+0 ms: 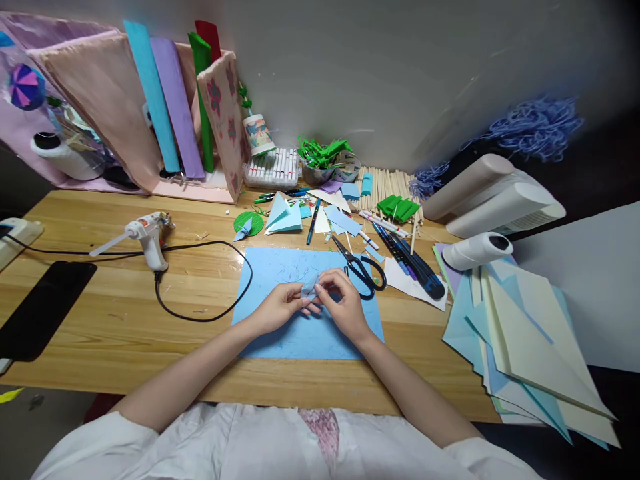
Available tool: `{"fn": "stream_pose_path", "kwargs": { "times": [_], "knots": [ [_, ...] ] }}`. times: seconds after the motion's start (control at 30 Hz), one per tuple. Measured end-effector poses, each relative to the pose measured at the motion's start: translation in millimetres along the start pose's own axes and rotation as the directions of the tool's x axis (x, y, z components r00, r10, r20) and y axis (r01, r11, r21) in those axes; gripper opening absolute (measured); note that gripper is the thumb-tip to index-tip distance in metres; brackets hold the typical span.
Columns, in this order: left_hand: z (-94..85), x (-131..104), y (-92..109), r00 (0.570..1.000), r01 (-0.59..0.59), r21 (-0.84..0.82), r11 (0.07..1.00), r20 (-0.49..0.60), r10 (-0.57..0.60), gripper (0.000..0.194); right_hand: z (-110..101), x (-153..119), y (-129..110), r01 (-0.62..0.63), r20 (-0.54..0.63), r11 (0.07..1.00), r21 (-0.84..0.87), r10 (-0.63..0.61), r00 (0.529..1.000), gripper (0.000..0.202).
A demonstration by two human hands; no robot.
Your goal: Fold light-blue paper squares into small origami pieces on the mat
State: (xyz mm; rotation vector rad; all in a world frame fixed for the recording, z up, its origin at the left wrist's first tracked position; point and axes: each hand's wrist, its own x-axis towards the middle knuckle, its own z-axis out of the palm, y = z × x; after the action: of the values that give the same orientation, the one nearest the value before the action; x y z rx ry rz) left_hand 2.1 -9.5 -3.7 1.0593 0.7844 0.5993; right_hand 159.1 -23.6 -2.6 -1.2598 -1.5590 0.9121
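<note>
Between both hands is a small folded piece of light blue paper [309,287]. My left hand [281,305] pinches it from the left, thumb and fingers closed on its lower edge. From the right, my right hand [342,301] grips the same piece with curled fingers, which hide part of it. Both hands are above a blue paper sheet [265,340] lying flat on the wooden table. Black-handled scissors [361,267] rest just beyond my right hand, partly over the sheet. A small blue folded-paper shape [244,230] sits by a green disc [254,220] behind the sheet.
On the left are a hot glue gun [150,240] with its looping cable and a black phone [43,310]. Pens [407,257], paper scraps and wooden sticks [383,183] crowd the back. Stacked coloured papers [530,333] overhang the right edge near a white roll [477,251].
</note>
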Motion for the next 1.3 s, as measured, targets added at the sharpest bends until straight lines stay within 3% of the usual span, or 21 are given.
{"fn": "stream_pose_path", "kwargs": {
  "times": [0.33,0.57,0.87,1.1,1.2,1.3],
  "knots": [
    [2.1,-1.5,3.4,0.991,-0.023,0.006,1.0,-0.13,0.024,0.033,0.6,-1.8,-1.2,-0.047,-0.007,0.993,0.112,0.048,0.999,0.007],
    [2.7,-5.1,10.8,0.938,-0.172,0.381,0.908,-0.218,0.269,0.038,5.2,-1.1,1.9,-0.09,0.008,0.976,0.198,0.09,0.996,0.008],
    [1.2,-1.8,10.5,0.89,-0.252,0.448,0.858,-0.241,0.387,0.028,4.0,-3.2,3.9,-0.181,-0.017,0.949,0.259,0.192,0.981,0.008],
    [-1.9,0.0,7.2,0.916,-0.191,0.352,0.916,-0.271,0.295,0.018,1.0,-1.5,7.9,-0.161,-0.058,0.94,0.301,0.187,0.981,0.013],
    [-1.9,-0.5,7.9,0.948,-0.139,0.295,0.945,-0.238,0.214,0.019,-3.2,0.5,6.0,-0.131,-0.017,0.963,0.234,0.138,0.99,0.012],
    [-2.8,-0.9,8.7,0.953,-0.123,0.326,0.938,-0.224,0.203,0.019,-7.3,1.9,3.3,-0.105,0.077,0.983,0.153,0.094,0.993,0.01]
  ]
}}
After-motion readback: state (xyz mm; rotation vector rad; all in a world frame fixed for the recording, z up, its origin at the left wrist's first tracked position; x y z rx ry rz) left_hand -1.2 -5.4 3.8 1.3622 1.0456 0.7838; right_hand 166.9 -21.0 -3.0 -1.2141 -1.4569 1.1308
